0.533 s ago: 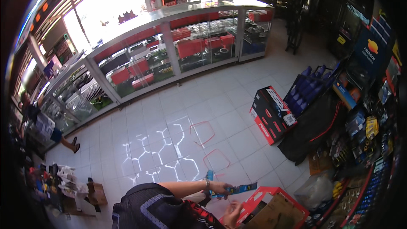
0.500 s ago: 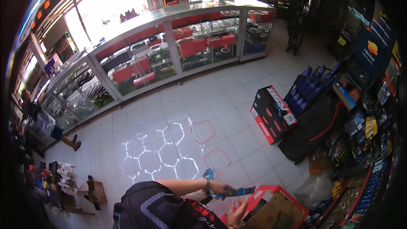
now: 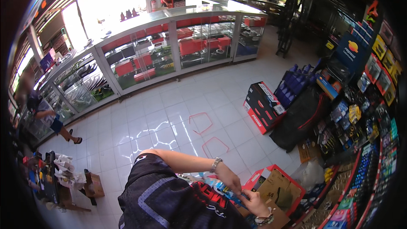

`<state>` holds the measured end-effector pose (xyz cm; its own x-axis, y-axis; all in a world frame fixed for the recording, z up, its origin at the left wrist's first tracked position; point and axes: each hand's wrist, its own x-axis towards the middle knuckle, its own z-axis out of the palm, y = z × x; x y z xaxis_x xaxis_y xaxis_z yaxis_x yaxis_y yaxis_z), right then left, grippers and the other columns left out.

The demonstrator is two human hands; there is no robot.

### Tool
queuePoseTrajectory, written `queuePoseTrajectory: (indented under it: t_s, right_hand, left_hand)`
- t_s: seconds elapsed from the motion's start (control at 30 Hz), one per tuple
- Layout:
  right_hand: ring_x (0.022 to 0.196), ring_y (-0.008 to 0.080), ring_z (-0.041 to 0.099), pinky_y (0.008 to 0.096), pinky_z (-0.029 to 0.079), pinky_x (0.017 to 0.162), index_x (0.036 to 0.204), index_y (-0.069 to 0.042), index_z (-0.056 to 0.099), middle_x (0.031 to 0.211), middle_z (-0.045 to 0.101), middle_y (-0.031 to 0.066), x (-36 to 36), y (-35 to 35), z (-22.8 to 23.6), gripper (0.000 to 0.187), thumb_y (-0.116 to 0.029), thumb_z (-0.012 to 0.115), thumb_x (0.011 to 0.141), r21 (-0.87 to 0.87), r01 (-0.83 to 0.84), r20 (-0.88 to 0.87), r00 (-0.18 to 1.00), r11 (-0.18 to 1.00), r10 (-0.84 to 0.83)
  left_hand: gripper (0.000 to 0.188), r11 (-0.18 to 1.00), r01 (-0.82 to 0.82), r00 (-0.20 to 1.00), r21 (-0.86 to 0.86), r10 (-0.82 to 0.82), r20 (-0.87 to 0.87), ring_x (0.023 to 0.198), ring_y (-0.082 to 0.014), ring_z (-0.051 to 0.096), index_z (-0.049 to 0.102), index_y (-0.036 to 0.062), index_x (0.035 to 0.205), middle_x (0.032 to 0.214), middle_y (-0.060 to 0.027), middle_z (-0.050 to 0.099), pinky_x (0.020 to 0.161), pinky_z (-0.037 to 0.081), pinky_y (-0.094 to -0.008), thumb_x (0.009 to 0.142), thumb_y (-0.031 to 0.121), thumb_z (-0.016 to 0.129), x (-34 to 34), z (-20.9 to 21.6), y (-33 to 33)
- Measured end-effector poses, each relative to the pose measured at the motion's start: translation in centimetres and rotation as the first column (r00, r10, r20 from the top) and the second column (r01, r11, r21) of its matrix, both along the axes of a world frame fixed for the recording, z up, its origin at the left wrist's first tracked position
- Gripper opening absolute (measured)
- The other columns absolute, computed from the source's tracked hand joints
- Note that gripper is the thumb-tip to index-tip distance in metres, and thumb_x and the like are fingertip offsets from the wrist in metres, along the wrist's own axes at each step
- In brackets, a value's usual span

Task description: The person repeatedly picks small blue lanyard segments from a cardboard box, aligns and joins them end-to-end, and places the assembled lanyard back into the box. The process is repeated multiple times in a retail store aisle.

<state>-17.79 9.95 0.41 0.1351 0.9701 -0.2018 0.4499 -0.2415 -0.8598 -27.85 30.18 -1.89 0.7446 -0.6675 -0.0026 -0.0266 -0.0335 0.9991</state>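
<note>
My left hand point(image 3: 229, 177), with a metal band at its wrist, bends down over a bright blue packet point(image 3: 224, 189) and grips it close to my body. My right hand point(image 3: 256, 203), with bracelets at its wrist, meets it from the right, its fingers bent and pinched at the packet's end. The fingertips of both hands nearly touch, so part of the packet is hidden. Just beyond my right hand stands an open red box point(image 3: 300, 195) with brown cardboard point(image 3: 271, 183) at its top.
Long glass display counters point(image 3: 144, 65) span the far side. To the right stand a black-and-red carton point(image 3: 260, 108), a black bag point(image 3: 302, 121) and shelves of packaged goods point(image 3: 364, 114). A small cardboard box point(image 3: 94, 185) sits at lower left. Another person point(image 3: 36, 106) stands at far left.
My right hand, loosely bent and apart before, has come together with my left at the packet. The packet, earlier stretched out to the right, is now drawn in nearer my body.
</note>
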Motion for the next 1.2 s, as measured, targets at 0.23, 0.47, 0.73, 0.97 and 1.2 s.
queuePoseTrajectory:
  t_s: [0.23,0.47,0.73,0.97,1.2]
  right_hand:
    - [0.053,0.018,0.057,0.0317,0.045,0.052,0.089,0.001,0.063,0.062,0.059,0.013,-2.4,-4.3,8.8,0.021,-0.019,0.059,0.092,-0.084,0.33,-0.123,0.933,0.94,-0.339]
    - [0.049,0.0088,0.057,0.0229,0.045,0.044,0.082,0.002,0.058,0.062,0.06,0.0032,-4.8,-8.7,9.2,0.026,-0.018,0.054,0.097,0.104,0.701,-0.155,0.712,0.706,-0.684]
    - [0.055,0.0155,0.056,0.0284,0.043,0.049,0.085,-0.002,0.056,0.064,0.056,0.0053,-0.3,-23.9,-4.0,0.034,-0.03,0.045,0.1,0.136,0.987,0.221,0.049,0.081,-0.974]
    - [0.111,0.0381,0.054,0.0385,0.043,0.095,0.136,-0.002,0.04,0.122,0.054,0.026,-1.9,-23.9,-18.1,0.056,-0.029,0.06,0.091,0.095,0.961,0.703,0.119,0.258,-0.701]
    - [0.096,0.0153,0.058,0.0297,0.048,0.082,0.123,0.002,0.049,0.108,0.061,0.0114,-2.7,-10.9,-5.9,0.046,-0.018,0.068,0.087,0.197,0.854,-0.355,0.52,0.481,-0.777]
  left_hand:
    - [0.032,0.999,0.018,0.944,0.036,-0.029,0.329,0.058,-0.0209,0.045,0.054,-0.006,0.081,0.063,-0.0156,0.05,0.058,0.038,-0.037,0.099,0.02,0.048,2.6,5.4,-2.8]
    - [0.032,0.996,-0.022,0.946,-0.086,0.048,0.32,0.052,-0.0203,0.055,0.057,-0.0027,0.086,0.063,-0.0126,0.056,0.048,0.043,-0.0303,0.101,0.022,0.044,3.6,9.3,-4.5]
    - [0.035,0.952,-0.263,0.939,-0.155,0.216,-0.267,0.056,-0.0119,0.062,0.053,0.0033,0.096,0.075,-0.0059,0.064,0.05,0.052,-0.0245,0.102,0.034,0.038,7.6,7.2,-1.0]
    - [0.023,0.974,-0.103,0.97,-0.202,0.054,-0.235,0.082,-0.0164,0.063,0.051,0.0033,0.104,0.096,-0.0091,0.058,0.074,0.052,-0.03,0.099,0.024,0.043,9.9,2.3,-6.7]
    - [0.025,0.988,-0.153,0.944,0.009,0.143,0.296,0.132,-0.0312,0.033,0.052,0.0024,0.117,0.143,-0.0191,0.024,0.109,0.03,-0.0407,0.099,0.018,0.046,10.6,-1.7,-10.2]
